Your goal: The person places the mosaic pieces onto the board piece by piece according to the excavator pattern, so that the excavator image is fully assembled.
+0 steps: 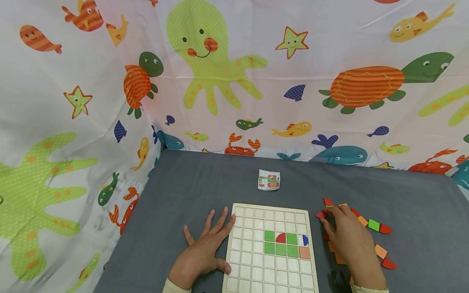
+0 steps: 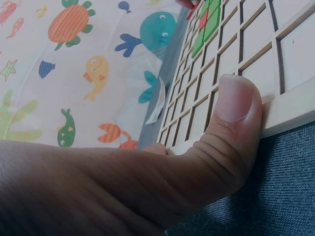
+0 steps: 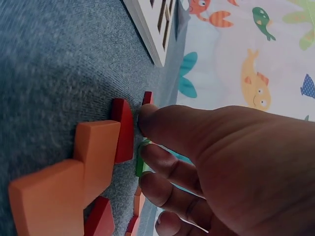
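Observation:
My left hand [image 1: 205, 254] lies spread at the left edge of a wooden grid board [image 1: 253, 260], its thumb [image 2: 236, 103] on the frame. Several green squares [image 1: 281, 249], a red quarter-circle [image 1: 280, 237], a salmon square [image 1: 304, 252] and a blue-and-white piece [image 1: 303, 240] sit in the board's cells. To the right of the board, my right hand [image 1: 349, 236] reaches down among loose pieces. Its thumb and fingertips pinch a red curved piece [image 1: 320, 215], largely hidden behind the thumb in the right wrist view. A green piece [image 3: 141, 160] stands close by the fingers.
Loose orange squares [image 1: 380, 251], red quarter-circles [image 1: 389, 263] and a green square [image 1: 373, 225] lie around the right hand. A small printed pattern card [image 1: 269, 180] lies beyond the board. Patterned cloth [image 1: 227, 81] hangs behind the grey table surface [image 1: 198, 183].

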The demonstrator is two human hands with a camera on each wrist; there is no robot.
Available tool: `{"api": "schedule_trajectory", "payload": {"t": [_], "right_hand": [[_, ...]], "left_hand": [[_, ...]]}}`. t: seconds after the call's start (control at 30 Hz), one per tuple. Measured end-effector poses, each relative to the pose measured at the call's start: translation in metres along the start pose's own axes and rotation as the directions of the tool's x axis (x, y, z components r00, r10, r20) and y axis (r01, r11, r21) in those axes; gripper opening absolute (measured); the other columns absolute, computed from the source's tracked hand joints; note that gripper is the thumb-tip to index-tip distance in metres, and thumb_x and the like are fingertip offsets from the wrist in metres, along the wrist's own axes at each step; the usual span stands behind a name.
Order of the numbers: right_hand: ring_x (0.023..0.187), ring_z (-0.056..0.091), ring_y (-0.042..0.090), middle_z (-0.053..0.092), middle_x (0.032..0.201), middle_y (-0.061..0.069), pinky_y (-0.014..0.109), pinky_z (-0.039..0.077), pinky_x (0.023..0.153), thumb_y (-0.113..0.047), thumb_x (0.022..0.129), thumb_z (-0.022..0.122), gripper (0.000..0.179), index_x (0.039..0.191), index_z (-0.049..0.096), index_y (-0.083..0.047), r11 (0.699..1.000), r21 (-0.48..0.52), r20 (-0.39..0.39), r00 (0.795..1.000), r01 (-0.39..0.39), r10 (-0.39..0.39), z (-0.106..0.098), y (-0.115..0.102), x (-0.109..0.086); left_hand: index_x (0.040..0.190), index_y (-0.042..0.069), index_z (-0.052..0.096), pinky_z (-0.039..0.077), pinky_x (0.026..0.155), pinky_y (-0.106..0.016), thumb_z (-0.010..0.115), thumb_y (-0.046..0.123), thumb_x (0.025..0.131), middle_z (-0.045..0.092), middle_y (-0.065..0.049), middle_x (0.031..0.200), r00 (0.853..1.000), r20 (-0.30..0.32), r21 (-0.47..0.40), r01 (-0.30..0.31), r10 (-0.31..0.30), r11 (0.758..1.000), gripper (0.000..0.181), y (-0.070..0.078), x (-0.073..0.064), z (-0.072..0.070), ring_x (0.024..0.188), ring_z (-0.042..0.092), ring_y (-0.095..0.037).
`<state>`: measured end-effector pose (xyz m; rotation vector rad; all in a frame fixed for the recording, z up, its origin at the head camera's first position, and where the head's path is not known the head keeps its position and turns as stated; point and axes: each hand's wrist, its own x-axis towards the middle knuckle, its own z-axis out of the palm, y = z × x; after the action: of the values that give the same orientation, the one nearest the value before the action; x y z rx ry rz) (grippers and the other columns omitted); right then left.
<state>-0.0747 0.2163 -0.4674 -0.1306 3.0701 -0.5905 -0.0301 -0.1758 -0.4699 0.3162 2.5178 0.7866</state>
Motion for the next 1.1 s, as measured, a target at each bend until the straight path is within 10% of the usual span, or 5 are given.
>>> {"api": "schedule_trajectory", "payload": {"t": [0.63, 0.83, 1.1], "right_hand": [[0.071, 0.057, 0.016, 0.068, 0.107, 0.014, 0.035, 0.051, 0.055, -0.031, 0.091, 0.082, 0.037, 0.113, 0.073, -0.002, 1.0, 0.021, 0.029, 1.0, -0.011, 0.01, -0.004, -0.013, -0.007], [0.07, 0.05, 0.007, 0.066, 0.105, 0.002, 0.028, 0.047, 0.055, -0.028, 0.088, 0.087, 0.029, 0.108, 0.073, -0.012, 0.985, 0.056, -0.073, 0.984, 0.165, -0.16, 0.002, -0.038, -0.02], [0.072, 0.049, -0.004, 0.061, 0.1, -0.013, 0.015, 0.045, 0.055, -0.018, 0.082, 0.09, 0.028, 0.102, 0.07, -0.021, 0.898, 0.111, -0.159, 0.899, 0.426, -0.407, 0.022, -0.065, -0.037]], "left_hand": [[0.171, 0.039, 0.016, -0.023, 0.095, -0.092, 0.097, 0.04, 0.063, 0.0, 0.007, 0.179, 1.0, -0.013, 0.017, -0.004, 0.004, 1.0, 0.134, 0.008, -0.002, -0.005, 0.164, -0.009, -0.036], [0.171, 0.039, 0.014, -0.024, 0.094, -0.092, 0.095, 0.039, 0.065, -0.002, 0.006, 0.179, 0.999, -0.015, -0.003, -0.034, 0.034, 0.999, 0.133, 0.005, -0.003, -0.004, 0.163, -0.01, -0.037], [0.171, 0.036, 0.017, -0.021, 0.094, -0.094, 0.095, 0.039, 0.065, 0.0, 0.004, 0.179, 1.0, -0.01, 0.003, -0.021, 0.021, 1.0, 0.132, 0.008, -0.004, -0.005, 0.163, -0.009, -0.038]]}}
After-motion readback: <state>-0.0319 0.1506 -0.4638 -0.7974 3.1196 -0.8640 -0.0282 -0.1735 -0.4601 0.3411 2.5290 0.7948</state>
